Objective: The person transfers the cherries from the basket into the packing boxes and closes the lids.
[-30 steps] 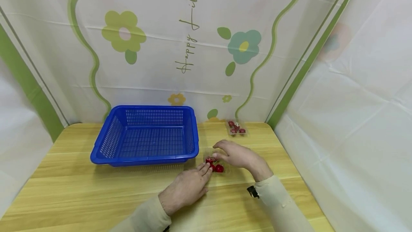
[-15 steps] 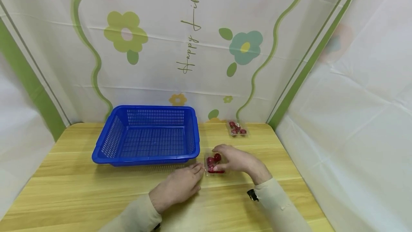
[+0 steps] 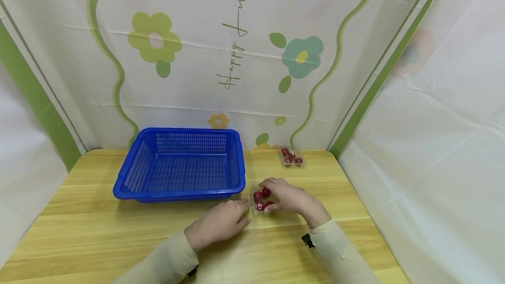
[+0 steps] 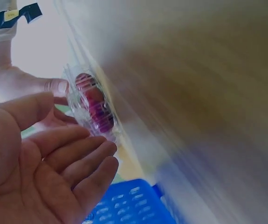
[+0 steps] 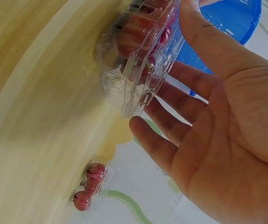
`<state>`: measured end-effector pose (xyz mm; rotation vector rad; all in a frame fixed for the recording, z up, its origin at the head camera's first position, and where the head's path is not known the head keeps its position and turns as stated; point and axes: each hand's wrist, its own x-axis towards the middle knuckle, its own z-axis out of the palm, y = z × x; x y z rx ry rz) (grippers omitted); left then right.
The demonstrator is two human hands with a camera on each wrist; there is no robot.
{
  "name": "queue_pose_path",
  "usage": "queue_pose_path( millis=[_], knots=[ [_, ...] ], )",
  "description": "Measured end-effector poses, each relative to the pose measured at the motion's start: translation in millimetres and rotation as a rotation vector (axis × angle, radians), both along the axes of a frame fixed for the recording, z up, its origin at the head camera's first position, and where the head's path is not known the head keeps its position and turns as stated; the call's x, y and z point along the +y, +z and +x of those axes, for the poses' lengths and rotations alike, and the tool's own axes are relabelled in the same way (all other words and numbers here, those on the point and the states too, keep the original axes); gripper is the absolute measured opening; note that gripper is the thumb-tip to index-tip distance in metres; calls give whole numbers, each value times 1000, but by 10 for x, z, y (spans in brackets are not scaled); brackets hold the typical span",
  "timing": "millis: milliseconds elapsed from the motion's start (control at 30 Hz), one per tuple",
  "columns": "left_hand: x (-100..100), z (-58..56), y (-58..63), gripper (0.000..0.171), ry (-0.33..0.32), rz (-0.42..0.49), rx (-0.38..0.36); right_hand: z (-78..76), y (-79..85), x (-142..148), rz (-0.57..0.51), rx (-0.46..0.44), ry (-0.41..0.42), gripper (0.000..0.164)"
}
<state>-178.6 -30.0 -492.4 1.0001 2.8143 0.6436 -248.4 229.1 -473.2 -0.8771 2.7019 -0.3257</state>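
A clear plastic clamshell box [image 3: 258,200] with several round red fruits in it stands on the wooden table, right of the basket. My right hand [image 3: 287,196] holds it from the right, thumb at the near side and fingers at the far side. In the right wrist view, the thumb and fingers of the right hand [image 5: 217,116] straddle the box [image 5: 138,51]. My left hand [image 3: 222,222] lies just left of the box, fingertips close to its edge. Seen from the left wrist, that left hand [image 4: 54,158] has its palm up and fingers loosely extended, holding nothing.
A blue perforated plastic basket [image 3: 185,196] stands at the left of the table [image 3: 118,240], with nothing in it. Farther back at the right sits a second clear box [image 3: 292,157] of red fruits. A white flowered curtain [image 3: 189,82] hangs behind.
My left hand has drawn back leftward off the box, whose fruits now show more fully. The right hand has come down slightly and settled around the box, its thumb now at the near side.
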Motion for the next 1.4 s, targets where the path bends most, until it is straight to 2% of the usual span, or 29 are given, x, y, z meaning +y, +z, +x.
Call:
queue_pose_path(
  millis=[267,433,567,633,733,833,967,1133,1400],
  knots=[
    [61,-102,-26,22,41,232,-230,2,-11,-4,-8,8,-11,79],
    [80,-143,-47,25,96,308,-362,3,-12,-10,1,24,-12,79],
    [89,-184,-88,22,123,411,-535,6,-17,-12,7,40,-5,80],
    [99,-201,-113,25,138,487,-632,7,-21,-11,6,46,-3,79],
    [124,-219,-152,43,168,593,-760,11,-24,-12,7,51,-4,79],
    [159,-234,-203,55,203,650,-840,21,-20,-18,11,54,-9,78],
    [203,-257,-272,50,251,706,-900,44,-6,-31,15,59,-13,77],
    [229,-287,-297,45,305,740,-940,80,15,-43,16,50,-29,78],
    [242,-288,-293,48,336,755,-942,88,0,-55,17,67,-32,79]
  ],
)
